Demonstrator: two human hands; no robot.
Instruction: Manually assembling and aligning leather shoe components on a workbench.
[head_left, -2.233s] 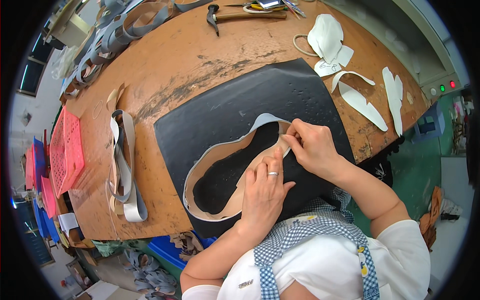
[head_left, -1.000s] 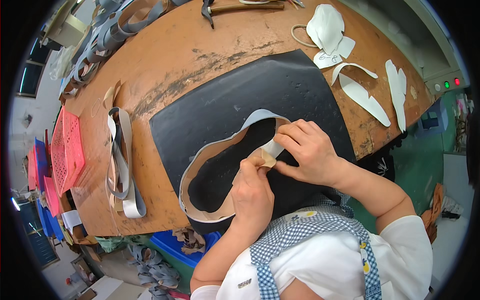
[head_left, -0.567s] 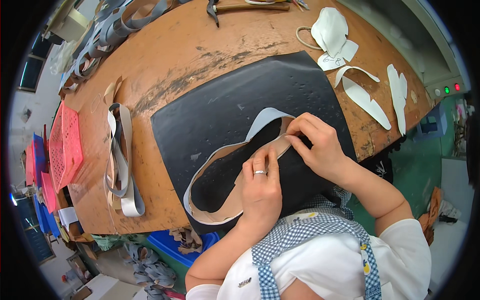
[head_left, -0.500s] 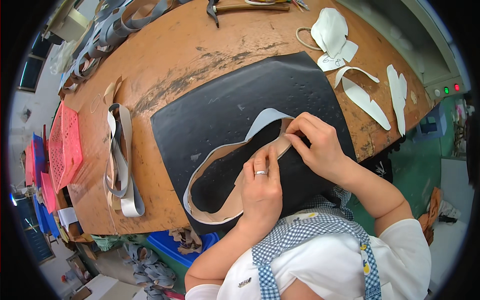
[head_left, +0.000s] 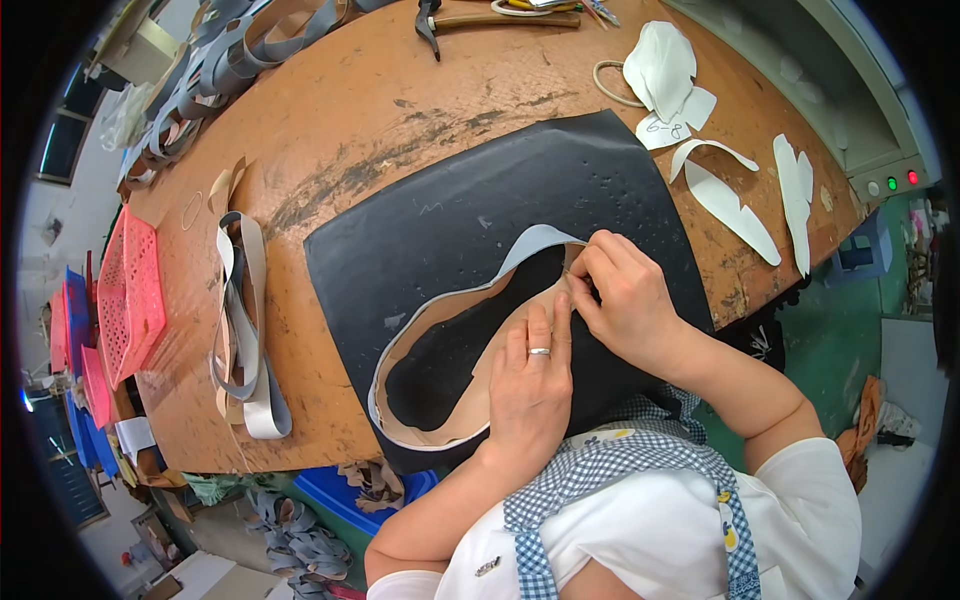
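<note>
A closed loop of shoe-upper leather [head_left: 400,330], blue-grey outside and beige inside, lies on a black mat [head_left: 450,195]. My left hand [head_left: 528,395], wearing a ring, rests on the loop's near beige side, its fingers stretched out and pressing the leather down; the thumb is hidden. At the loop's right end, my right hand [head_left: 625,300] pinches the edge between thumb and forefinger. The left fingertips almost meet the right thumb. Whatever lies under the fingers does not show.
Looped leather pieces [head_left: 240,320] lie left of the mat, near a pink basket [head_left: 130,295]. White cut pieces [head_left: 730,205] lie to the right. A hammer [head_left: 500,19] is at the far edge, and a grey machine [head_left: 880,130] stands at the right.
My left fingers have slid up and right along the leather, closer to my right hand. My right fingers have shifted slightly on the edge, still pinching it.
</note>
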